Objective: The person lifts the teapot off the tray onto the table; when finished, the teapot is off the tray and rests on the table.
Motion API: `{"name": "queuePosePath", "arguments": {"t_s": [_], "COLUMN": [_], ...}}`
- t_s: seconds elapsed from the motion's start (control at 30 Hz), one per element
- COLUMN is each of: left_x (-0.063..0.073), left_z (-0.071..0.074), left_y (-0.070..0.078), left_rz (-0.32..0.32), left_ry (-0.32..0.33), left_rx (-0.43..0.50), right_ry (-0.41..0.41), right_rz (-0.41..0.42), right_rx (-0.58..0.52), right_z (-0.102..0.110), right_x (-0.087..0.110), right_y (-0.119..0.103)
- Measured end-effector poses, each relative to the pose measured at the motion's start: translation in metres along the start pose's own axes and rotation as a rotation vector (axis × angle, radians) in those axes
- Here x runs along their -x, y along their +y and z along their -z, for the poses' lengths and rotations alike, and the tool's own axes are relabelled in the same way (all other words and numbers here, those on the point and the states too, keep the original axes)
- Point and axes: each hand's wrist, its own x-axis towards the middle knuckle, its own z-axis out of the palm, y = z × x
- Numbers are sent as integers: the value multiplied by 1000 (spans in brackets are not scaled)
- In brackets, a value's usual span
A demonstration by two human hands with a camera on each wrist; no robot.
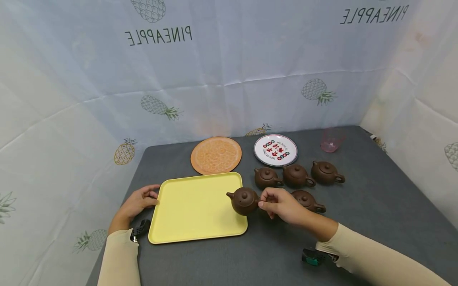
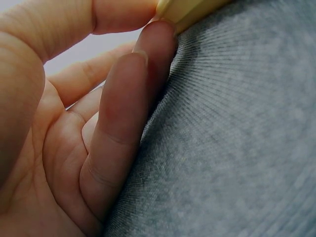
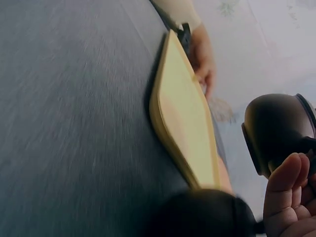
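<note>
By its handle, my right hand (image 1: pixel 284 204) pinches a brown teapot (image 1: pixel 244 201), raised over the right edge of a yellow tray (image 1: pixel 198 208). The teapot's spout points left and its lid is on. In the right wrist view the held teapot (image 3: pixel 276 131) hangs apart from the tray (image 3: pixel 185 113). My left hand (image 1: pixel 141 202) grips the tray's left edge; the left wrist view has the thumb and a fingertip against the tray rim (image 2: pixel 197 12). The tray lies flat on the dark grey table, with its surface bare.
More brown teapots stand right of the tray: one (image 1: pixel 266 177), another (image 1: pixel 297 175), a third (image 1: pixel 325 172), and one (image 1: pixel 305 200) partly behind my right hand. Farther back are an orange round mat (image 1: pixel 216 155), a white plate (image 1: pixel 275 150) with red characters, and a pink clear cup (image 1: pixel 330 145).
</note>
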Motion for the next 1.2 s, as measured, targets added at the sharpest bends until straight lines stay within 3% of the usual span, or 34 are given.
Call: {"name": "queuePosePath", "arguments": {"t_s": [0.37, 0.6, 1.2], "left_x": [-2, 0, -3], "left_z": [1, 0, 2], "left_y": [-6, 0, -3], "left_rz": [7, 15, -1], "left_ry": [4, -6, -3], "left_rx": [10, 6, -18], "right_ry": [144, 215, 364], "right_rz": [74, 107, -23], "right_rx": [16, 72, 219], "right_z": [55, 85, 136], "right_x": [37, 64, 124], "right_y": [10, 15, 42]}}
